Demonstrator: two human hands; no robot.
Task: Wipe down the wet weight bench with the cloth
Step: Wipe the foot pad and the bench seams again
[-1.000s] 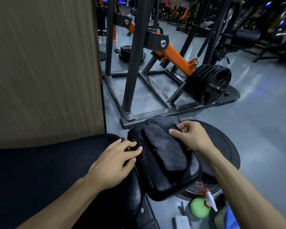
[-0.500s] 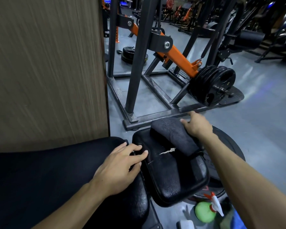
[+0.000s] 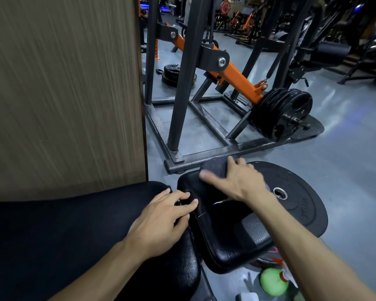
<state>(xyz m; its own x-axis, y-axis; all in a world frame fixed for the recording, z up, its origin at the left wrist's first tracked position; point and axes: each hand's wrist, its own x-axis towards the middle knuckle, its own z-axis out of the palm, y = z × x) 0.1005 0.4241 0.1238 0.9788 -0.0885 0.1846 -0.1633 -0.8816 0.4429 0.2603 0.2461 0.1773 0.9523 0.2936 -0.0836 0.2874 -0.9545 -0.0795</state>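
Right hand (image 3: pixel 237 181) lies flat, fingers spread, pressing the dark cloth (image 3: pixel 213 168) onto the far edge of the bench seat pad (image 3: pixel 226 240). Left hand (image 3: pixel 161 220) is relaxed and holds nothing, fingers resting across the gap between back pad (image 3: pixel 52 235) and seat pad. Weight plate (image 3: pixel 302 205) on floor right; green spray bottle (image 3: pixel 272 281) near right.

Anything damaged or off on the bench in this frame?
Yes. The seat pad has a tear in its black cover: a pale jagged slit showing lighter material underneath, just beside the wrist of the right hand. A thin pale scuff line runs nearer the left hand.
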